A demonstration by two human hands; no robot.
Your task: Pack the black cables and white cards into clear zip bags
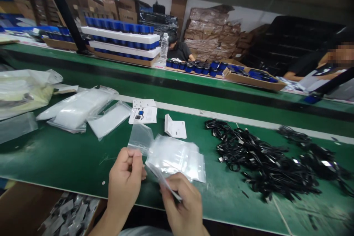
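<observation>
My left hand [125,173] is closed in a pinch at the lower edge of a small clear plastic bag [141,137]. My right hand [184,199] grips a thin, whitish flat piece [162,177], seen nearly edge-on; whether it is a folded leaflet or a few bags I cannot tell. Just beyond both hands, a pile of clear zip bags [173,153] lies on the green table. Behind the pile stands a partly folded white leaflet [177,128]. More printed leaflets [143,115] lie to its left.
Coiled black cables [257,158] are heaped on the right. Packs of plastic bags [80,107] lie on the left. Below the table edge, a cardboard box [24,206] holds small packets. Blue items in trays [124,46] and a water bottle [164,48] stand across; two people sit there.
</observation>
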